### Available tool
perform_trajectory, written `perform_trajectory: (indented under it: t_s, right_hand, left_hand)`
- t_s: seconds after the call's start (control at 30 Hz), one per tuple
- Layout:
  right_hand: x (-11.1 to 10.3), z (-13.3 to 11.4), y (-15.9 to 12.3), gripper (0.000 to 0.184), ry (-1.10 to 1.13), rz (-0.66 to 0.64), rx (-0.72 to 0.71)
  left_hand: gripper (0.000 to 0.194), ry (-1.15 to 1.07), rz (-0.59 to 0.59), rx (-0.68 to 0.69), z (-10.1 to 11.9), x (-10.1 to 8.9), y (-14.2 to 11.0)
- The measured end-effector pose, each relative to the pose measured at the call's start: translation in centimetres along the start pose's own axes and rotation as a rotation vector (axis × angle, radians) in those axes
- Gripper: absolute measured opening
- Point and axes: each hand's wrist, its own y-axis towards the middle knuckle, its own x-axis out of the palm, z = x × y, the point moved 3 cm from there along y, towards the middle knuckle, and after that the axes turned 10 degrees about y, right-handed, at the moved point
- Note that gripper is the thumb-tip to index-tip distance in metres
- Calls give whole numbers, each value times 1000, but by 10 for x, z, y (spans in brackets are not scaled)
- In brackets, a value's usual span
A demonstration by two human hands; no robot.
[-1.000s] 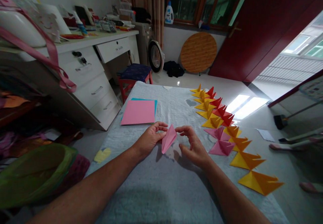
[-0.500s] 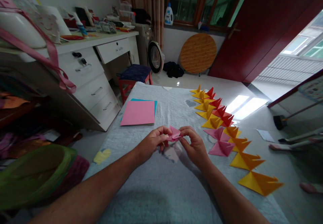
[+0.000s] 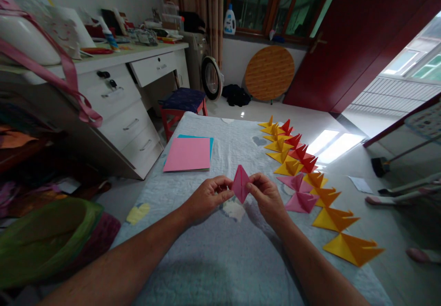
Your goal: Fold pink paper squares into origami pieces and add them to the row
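Between my two hands a pink folded paper (image 3: 241, 184) stands upright in a narrow diamond shape, a crease down its middle. My left hand (image 3: 210, 198) pinches its left corner between thumb and fingers. On the opposite corner, my right hand (image 3: 267, 198) is closed in a similar pinch. Just right of that hand lie two pink paper cranes (image 3: 301, 201). Farther left on the cloth is a stack of square paper (image 3: 187, 154), pink on top with a blue sheet sticking out behind.
Yellow cranes (image 3: 336, 218) and red cranes (image 3: 303, 154) line the right side of the cloth-covered table (image 3: 193, 269). A green-lined bin (image 3: 51, 237) stands at the lower left. Behind are a white desk (image 3: 127, 113), a stool (image 3: 182, 100) and a washing machine with its door open (image 3: 211, 78).
The pink paper has been turned from a flat, low position to an upright diamond facing me. Both hands have shifted slightly and now grip its side corners.
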Motion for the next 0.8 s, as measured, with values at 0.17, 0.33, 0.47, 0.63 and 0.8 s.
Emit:
perform_trajectory:
  t_s: [0.17, 0.33, 0.47, 0.63, 0.8]
  right_hand:
    - [2, 2, -1, 27, 16, -30, 60]
    - [3, 5, -2, 28, 74, -38, 90]
    - [4, 6, -2, 28, 126, -43, 109]
    - [6, 7, -1, 33, 191, -46, 158]
    - [5, 9, -2, 34, 215, -28, 184]
  left_hand:
    - [30, -200, -43, -35, -5, 2, 0]
    - [29, -326, -28, -35, -3, 3, 1]
    - [30, -348, -14, -54, -2, 2, 2]
    - [33, -387, -11, -92, -6, 2, 3]
    - [34, -398, -4, -111, -8, 2, 3]
